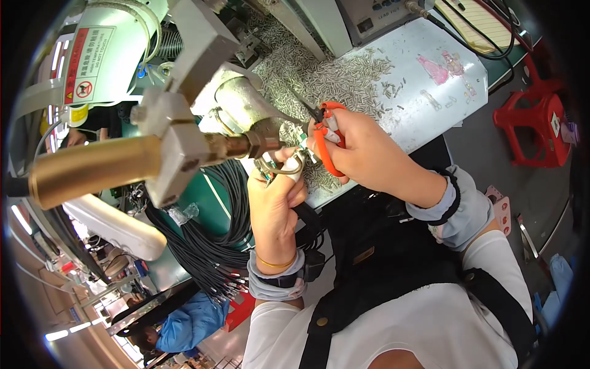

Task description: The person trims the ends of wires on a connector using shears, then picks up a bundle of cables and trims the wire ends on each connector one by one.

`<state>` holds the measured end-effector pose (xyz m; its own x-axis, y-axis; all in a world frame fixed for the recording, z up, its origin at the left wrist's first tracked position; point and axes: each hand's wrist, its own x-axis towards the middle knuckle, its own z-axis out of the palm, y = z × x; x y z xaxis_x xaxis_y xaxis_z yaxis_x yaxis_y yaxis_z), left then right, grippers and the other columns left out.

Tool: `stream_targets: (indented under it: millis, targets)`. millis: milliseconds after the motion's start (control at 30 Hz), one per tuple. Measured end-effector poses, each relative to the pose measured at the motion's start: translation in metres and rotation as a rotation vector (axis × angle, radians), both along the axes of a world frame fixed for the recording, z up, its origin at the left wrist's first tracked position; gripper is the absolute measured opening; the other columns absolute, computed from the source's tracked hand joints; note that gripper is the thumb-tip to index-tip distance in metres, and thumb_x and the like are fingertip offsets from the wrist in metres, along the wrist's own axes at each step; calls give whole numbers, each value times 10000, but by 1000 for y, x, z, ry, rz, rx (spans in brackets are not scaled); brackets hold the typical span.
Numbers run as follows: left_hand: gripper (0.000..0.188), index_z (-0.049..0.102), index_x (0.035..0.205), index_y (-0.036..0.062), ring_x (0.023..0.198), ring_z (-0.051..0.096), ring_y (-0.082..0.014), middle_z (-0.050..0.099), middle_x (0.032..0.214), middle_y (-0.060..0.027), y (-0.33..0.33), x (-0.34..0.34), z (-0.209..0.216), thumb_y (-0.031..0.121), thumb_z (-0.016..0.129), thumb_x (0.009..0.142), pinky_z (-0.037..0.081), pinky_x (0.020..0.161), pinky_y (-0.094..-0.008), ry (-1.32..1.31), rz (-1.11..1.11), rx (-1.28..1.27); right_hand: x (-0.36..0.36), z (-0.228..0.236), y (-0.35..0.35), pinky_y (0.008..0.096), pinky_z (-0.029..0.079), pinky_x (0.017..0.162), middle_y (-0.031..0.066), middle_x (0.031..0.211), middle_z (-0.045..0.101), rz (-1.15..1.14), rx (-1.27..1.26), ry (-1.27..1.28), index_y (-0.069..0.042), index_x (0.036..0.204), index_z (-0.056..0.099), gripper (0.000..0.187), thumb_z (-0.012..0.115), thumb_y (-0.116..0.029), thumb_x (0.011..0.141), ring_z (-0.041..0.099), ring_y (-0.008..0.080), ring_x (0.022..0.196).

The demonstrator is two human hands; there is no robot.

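My right hand is closed round a pair of orange-handled pliers, whose slim dark jaws point up and to the left. Its fingertips meet a small green and white part in front of my left hand. My left hand is closed, pinching a thin grey cable that bends in a loop by the fingers. White covering wraps one of its fingertips. The brass-coloured nozzle of a machine hangs just left of both hands and partly hides the left fingertips.
Countless small metal pins lie spread over a white board. Left of my left hand, a bundle of black cables rests on the green table. A large brass cylinder juts in from the left. A red stool stands at right.
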<state>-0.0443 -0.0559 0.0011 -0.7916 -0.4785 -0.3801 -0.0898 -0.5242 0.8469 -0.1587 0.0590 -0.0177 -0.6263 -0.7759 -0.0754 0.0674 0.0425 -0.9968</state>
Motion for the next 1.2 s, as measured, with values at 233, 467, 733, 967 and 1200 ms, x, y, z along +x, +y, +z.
stream_targets:
  millis: [233,467,733,967,1200]
  targets:
    - [207,550,1002,-42,648,514,-124,548,807,-61,26,23,10,22,547,805,425,606,-242,-8,-35,-114,10,6,23,222,393,459,14,610,496,97,-69,-233,-4,798,482,103,526,-91,830,481,57,506]
    - [249,519,1070,-46,791,562,-137,574,854,-55,47,46,10,9,520,828,441,716,-252,-181,-240,-467,27,0,33,205,382,497,17,669,526,183,-143,204,10,806,517,93,551,-76,814,492,49,555]
    - [215,529,1018,-15,738,528,-91,568,872,-39,52,58,6,-10,551,805,420,650,-198,-73,-69,-444,30,12,44,195,361,435,10,577,506,67,-40,89,-3,745,519,114,539,-80,826,472,50,464]
    - [173,536,942,8,659,491,-68,550,807,-31,55,56,-8,-28,581,779,386,590,-175,16,85,-747,36,18,44,184,328,369,-2,538,482,175,-29,-342,-31,716,501,147,520,-100,845,425,52,368]
    - [142,523,892,17,524,414,-41,535,759,-22,49,56,-1,-33,581,772,303,461,-176,8,49,-284,42,-10,40,224,397,445,40,678,583,173,-120,573,-69,781,528,101,594,-142,761,556,135,522]
